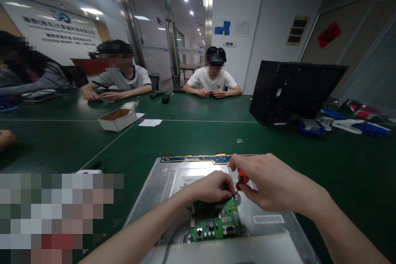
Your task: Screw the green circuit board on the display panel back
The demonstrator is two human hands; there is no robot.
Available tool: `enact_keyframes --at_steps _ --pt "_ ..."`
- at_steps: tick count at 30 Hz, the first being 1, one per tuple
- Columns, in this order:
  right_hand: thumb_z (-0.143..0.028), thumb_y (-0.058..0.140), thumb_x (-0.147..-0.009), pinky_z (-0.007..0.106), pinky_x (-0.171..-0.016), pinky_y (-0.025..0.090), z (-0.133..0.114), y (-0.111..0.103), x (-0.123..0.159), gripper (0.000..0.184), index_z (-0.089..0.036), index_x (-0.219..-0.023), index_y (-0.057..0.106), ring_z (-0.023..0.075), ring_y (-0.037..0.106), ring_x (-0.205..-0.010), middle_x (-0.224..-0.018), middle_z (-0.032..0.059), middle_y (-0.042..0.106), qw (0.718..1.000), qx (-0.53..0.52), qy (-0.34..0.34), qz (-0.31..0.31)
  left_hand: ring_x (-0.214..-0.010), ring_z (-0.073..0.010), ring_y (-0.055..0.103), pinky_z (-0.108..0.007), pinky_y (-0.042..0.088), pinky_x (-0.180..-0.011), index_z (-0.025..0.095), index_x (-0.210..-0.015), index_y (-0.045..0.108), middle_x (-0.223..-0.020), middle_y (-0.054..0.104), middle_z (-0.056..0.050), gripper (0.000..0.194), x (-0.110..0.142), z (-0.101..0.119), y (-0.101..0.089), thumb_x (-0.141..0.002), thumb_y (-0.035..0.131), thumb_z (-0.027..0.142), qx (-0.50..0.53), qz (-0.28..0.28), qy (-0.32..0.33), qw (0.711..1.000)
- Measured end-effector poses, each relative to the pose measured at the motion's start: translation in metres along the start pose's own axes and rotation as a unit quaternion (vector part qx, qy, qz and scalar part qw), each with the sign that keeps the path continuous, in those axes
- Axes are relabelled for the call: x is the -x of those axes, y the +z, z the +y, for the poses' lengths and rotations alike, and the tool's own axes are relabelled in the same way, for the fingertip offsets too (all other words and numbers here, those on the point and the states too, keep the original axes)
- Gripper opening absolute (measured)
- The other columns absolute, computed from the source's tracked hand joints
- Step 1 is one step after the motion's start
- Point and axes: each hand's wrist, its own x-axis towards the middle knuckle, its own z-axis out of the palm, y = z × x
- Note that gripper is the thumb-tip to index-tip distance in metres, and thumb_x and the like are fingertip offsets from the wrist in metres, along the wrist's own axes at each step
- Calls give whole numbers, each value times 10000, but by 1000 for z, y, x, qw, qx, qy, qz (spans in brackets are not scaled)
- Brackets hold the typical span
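Observation:
A screwdriver (242, 178) with a red and black handle is gripped in my right hand (269, 183), its shaft slanting down to the upper right corner of a green circuit board (216, 222). Right beside that corner, my left hand (215, 186) has its fingers pinched at the board's upper edge; whatever they hold, if anything, is hidden. The board lies on a silvery metal panel (163, 185), which has a narrow blue circuit strip (188, 159) along its far edge and a white label (268, 219) at right.
A black monitor casing (293, 86) stands at the back right, beside blue-handled tools (371, 127). An open cardboard box (118, 120) and white paper (150, 123) lie left of centre. Several people sit around the green table (192, 132). A small plastic packet (240, 140) lies beyond the panel.

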Motion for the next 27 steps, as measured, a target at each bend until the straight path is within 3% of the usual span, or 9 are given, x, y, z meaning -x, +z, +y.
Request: enact_keyframes --at_steps 6,10,14,18,24,27 --pt "-378 616 -857 258 -500 280 0 0 -5 171 -233 -933 567 197 646 -658 -744 -1 688 997 59 38 9 -684 -151 582 -209 418 -611 151 -783 683 -711 649 21 154 0 2 -1 -703 598 50 5 4 -6 1000" --pt "-276 530 -896 268 -478 232 2 -1 -6 71 -221 -889 573 196 635 -616 -696 8 675 995 98 36 3 -701 -150 599 -207 439 -631 143 -785 689 -767 674 0 168 0 2 0 -705 586 37 17 2 -7 1000" --pt "-203 548 -834 265 -513 281 2 -3 -2 101 -217 -934 543 171 622 -656 -793 0 679 999 42 10 -1 -704 -159 600 -216 437 -634 141 -794 694 -746 676 1 157 0 3 0 -705 605 48 17 4 -9 1000" --pt "-206 559 -814 266 -548 310 1 -4 0 108 -221 -918 533 173 617 -693 -842 0 676 1000 21 -6 1 -689 -155 594 -215 431 -625 143 -796 695 -734 672 9 158 1 4 -1 -707 606 48 13 7 -12 1000" --pt "-350 571 -879 272 -507 246 1 -1 -6 122 -237 -924 585 200 647 -665 -734 -5 697 997 68 32 -3 -688 -150 590 -216 434 -644 151 -778 696 -724 667 17 164 0 3 -1 -708 596 41 12 2 -13 1000" --pt "-294 530 -894 277 -491 220 2 1 -8 85 -227 -879 580 196 637 -637 -704 7 681 995 97 36 -2 -688 -150 593 -212 436 -639 141 -772 693 -731 667 6 170 0 2 0 -706 584 29 15 1 -12 1000"
